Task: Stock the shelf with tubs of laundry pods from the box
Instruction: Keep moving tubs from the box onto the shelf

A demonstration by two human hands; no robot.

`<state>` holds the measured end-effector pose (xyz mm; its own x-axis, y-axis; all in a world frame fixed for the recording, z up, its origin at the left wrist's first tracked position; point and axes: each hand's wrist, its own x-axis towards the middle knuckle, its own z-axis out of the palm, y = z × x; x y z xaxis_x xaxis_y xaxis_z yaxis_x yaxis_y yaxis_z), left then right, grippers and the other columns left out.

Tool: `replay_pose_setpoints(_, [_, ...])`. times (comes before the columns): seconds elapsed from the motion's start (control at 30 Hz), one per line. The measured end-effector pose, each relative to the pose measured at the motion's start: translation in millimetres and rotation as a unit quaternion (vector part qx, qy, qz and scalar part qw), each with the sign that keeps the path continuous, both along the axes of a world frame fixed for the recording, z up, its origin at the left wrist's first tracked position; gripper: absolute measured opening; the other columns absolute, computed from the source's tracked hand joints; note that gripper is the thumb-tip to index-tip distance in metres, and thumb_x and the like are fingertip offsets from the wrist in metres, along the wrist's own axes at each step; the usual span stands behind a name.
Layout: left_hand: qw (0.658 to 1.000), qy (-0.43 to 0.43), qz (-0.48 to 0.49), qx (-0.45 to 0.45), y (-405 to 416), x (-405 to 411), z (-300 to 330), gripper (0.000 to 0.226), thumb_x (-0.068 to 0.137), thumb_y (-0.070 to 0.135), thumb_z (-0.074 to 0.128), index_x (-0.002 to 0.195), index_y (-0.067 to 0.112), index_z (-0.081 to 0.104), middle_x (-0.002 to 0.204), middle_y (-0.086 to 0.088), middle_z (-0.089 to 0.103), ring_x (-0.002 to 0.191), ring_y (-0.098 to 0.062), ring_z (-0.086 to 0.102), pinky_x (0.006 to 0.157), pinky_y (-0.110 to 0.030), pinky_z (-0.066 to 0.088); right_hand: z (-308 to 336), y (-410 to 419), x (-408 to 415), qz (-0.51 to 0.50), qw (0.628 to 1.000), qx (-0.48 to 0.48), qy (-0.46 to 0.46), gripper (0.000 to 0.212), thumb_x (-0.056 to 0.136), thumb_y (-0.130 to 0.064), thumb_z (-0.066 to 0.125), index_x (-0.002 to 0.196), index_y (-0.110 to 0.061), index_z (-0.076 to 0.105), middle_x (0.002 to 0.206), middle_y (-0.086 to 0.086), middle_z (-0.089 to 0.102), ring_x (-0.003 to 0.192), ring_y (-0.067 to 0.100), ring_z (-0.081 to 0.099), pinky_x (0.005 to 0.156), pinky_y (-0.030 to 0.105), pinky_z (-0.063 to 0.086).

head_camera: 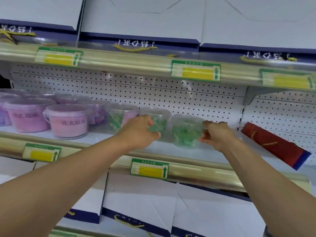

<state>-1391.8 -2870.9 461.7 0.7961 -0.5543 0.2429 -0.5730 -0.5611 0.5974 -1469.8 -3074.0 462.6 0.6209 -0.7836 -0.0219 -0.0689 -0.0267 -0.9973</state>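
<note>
both my arms reach up to the middle shelf (95, 137). my left hand (139, 132) is curled round the near side of a clear tub of green pods (158, 121), thumb low toward the front, fingers up against its wall, so that tub is in my grasp and stands on the shelf board. my right hand (216, 134) is at the right flank of a second green tub (185, 132), which stands just beside the first, nearer the shelf edge; the fingers are bent and look to be touching its wall, but blur keeps me from telling whether they really clasp it. so each tub lies just inward of its hand, between my two palms. left of them stand pink tubs (68, 122) with printed labels. to the right a red gift bag (273, 144) lies flat on the shelf. green and yellow price tags (149, 168) sit on the rail below.
</note>
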Motion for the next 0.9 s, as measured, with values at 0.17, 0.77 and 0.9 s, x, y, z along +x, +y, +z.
replay_pose_setpoints(0.17, [0.999,-0.044,0.009,0.011,18.8,-3.9,-10.2,0.041,0.083,0.036,0.065,0.119,0.023,0.050,0.123,0.001,0.052,0.103,-0.017,0.055,0.087,-0.027,0.043,-15.1,2.8,7.5,0.011,0.987,-0.151,0.050,0.065,0.090,-0.018,0.053,0.145,-0.018,0.018,0.095,0.006,0.051,0.081,0.024,0.053,0.079,0.039,0.050])
replay_pose_setpoints(0.77, [0.998,-0.041,0.030,0.032,67.5,-49.0,-39.6,0.042,0.084,0.030,0.064,0.123,0.022,0.048,0.121,-0.003,0.059,0.109,-0.018,0.055,0.088,-0.026,0.043,-42.1,48.7,-33.1,0.019,0.783,-0.606,0.140,0.067,0.088,-0.024,0.058,0.145,-0.013,0.024,0.151,0.015,0.019,0.139,0.031,0.016,0.111,0.042,0.022])
replay_pose_setpoints(0.9, [0.999,-0.030,0.016,0.031,82.3,-58.8,-58.8,0.042,0.084,0.028,0.063,0.123,0.022,0.048,0.120,-0.003,0.060,0.106,-0.019,0.056,0.091,-0.030,0.045,-71.7,99.9,-67.8,0.050,0.766,-0.639,0.041,0.046,0.084,-0.011,0.062,0.127,-0.005,0.048,0.132,0.017,0.046,0.119,0.035,0.047,0.095,0.039,0.042])
